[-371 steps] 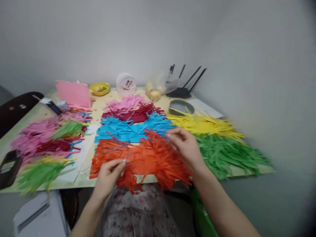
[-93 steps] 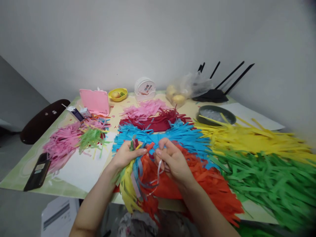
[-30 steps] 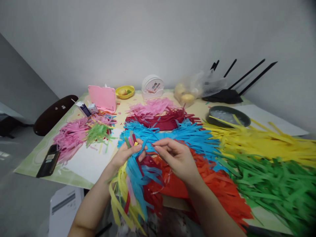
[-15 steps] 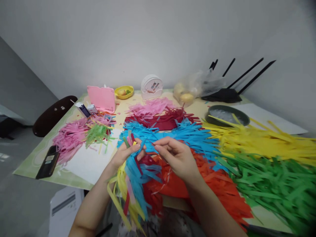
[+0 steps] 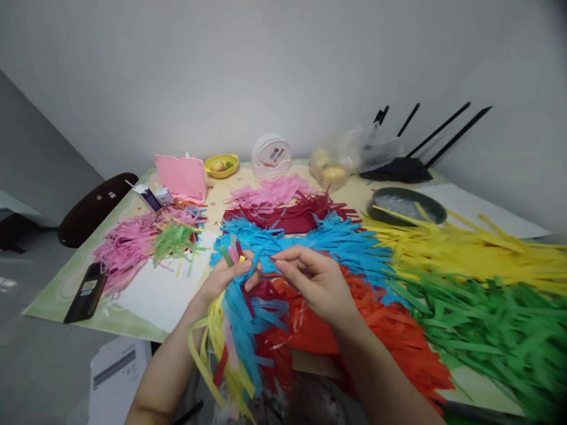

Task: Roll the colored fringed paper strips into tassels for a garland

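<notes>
Thumb and forefinger of the right hand (image 5: pixel 318 282) pinch what looks like a thin red strip (image 5: pixel 271 258); the left hand (image 5: pixel 221 277) clasps a strip bundle (image 5: pixel 241 316), bluer than seconds ago, apparently fuller, hanging beside the orange fringe (image 5: pixel 398 336)

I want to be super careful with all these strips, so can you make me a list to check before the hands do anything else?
1. Left hand has a grip on the colorful strips: ok.
2. Right hand holds a strip: cannot tell, too small to see at the fingertips.
3. Yellow fringe is clear of the dark bowl: not ok, some strips cross its near rim.
4. Fruit is inside the yellow dish: ok.
</notes>
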Tool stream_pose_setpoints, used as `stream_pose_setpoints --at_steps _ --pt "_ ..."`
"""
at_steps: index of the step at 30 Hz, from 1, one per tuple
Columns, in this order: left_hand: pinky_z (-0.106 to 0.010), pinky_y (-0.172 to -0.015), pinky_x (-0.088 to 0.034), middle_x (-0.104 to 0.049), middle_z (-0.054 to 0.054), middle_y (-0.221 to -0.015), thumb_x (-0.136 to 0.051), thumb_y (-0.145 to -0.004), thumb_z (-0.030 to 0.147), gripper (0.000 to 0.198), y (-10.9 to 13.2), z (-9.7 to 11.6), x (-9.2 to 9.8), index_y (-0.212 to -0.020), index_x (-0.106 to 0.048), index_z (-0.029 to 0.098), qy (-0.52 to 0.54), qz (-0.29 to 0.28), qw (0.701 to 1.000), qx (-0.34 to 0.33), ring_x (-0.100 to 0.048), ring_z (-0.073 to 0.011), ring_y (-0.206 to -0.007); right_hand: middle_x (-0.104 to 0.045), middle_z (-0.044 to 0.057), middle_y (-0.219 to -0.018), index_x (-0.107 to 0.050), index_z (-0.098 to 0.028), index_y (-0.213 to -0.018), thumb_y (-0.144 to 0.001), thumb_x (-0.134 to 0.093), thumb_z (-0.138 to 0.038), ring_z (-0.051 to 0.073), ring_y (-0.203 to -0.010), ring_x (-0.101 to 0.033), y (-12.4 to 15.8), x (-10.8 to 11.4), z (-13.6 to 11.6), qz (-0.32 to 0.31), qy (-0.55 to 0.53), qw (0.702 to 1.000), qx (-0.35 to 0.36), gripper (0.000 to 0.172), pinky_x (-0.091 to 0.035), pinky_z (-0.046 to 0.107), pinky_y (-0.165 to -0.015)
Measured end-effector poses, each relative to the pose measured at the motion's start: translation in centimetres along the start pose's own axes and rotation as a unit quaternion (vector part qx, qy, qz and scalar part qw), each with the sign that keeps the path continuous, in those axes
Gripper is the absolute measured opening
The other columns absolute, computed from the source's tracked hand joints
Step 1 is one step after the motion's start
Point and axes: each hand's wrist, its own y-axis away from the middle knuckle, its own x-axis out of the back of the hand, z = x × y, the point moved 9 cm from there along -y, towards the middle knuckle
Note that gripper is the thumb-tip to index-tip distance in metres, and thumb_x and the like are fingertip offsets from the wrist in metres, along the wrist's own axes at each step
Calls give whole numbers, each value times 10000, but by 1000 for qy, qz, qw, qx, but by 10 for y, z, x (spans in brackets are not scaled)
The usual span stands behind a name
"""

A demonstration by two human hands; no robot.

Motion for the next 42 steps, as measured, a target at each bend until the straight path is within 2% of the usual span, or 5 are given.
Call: stream_pose_setpoints --at_steps 11,26,31,35,42 --pt "-255 -586 -321 -483 30 -475 -701 -807 461 316 0 0 -1 -840 -611 160 24 -10 1000 -10 -450 -119 -533 -469 -52 -520 -665 -160 -829 -862 -629 -404 73 -447 -359 0 -3 1 -11 -16 1000 -7 248 -254 215 -429" --pt "-264 -594 -351 -447 42 -442 -733 -752 502 364 0 -2 4 -815 -600 169 19 32 999 2 -467 -133 -534 -443 -57 -503 -672 -161 -835 -842 -641 -457 76 -439 -343 -2 -1 -4 -7 -14 1000 -5 298 -257 221 -419" --pt "-266 -591 -357 -528 21 -487 -715 -771 509 371 -1 12 -6 -776 -616 152 -81 17 997 -2 -471 -121 -507 -461 -56 -513 -664 -159 -840 -863 -624 -405 76 -451 -363 -1 -3 -1 -28 3 1000 -12 250 -270 216 -433" --pt "-274 -650 -396 -572 -4 -540 -707 -773 530 425 -1 24 -7 -635 -588 147 -197 39 980 -10 -529 -138 -573 -551 -60 -535 -616 -167 -1057 -865 -634 -364 87 -460 -455 -3 -9 7 -78 -19 996 -42 275 -359 203 -459" --pt "-264 -646 -387 -605 -17 -637 -705 -787 473 355 1 18 -3 -723 -664 126 -277 47 960 10 -524 -143 -630 -627 -43 -556 -625 -164 -1012 -797 -690 -459 82 -389 -506 -5 -17 22 -165 -87 974 -129 371 -419 193 -403"
